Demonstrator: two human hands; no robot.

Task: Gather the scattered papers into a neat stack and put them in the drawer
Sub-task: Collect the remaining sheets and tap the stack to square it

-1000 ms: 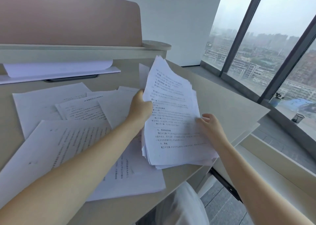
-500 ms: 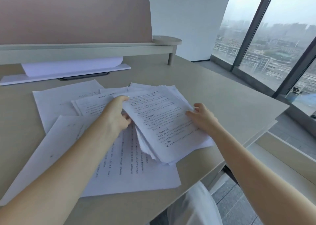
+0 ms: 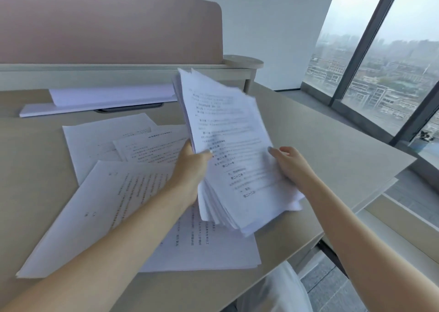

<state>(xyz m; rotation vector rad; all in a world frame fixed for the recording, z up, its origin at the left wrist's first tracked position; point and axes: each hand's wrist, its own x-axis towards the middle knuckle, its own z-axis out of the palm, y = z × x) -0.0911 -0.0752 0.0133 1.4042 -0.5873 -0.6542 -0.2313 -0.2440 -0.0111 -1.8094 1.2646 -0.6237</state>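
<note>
A thick sheaf of printed white papers (image 3: 237, 150) is tilted up on end above the beige desk (image 3: 332, 145), its bottom edges fanned and uneven. My left hand (image 3: 192, 167) grips its left edge and my right hand (image 3: 289, 163) holds its right edge. Several loose printed sheets (image 3: 118, 193) lie scattered flat on the desk to the left, partly under my left forearm. No drawer is visible.
A low shelf (image 3: 118, 72) with a pinkish partition runs along the back; a sheet of paper (image 3: 107, 98) on a flat white board lies beneath it. The desk's right edge drops off toward floor-to-ceiling windows (image 3: 392, 74). My white-clad lap shows below the front edge.
Half a second ago the sheaf lay nearly flat on the desk; both hands have since tipped it back up on end, as it stood a second ago. The loose sheets have not moved.
</note>
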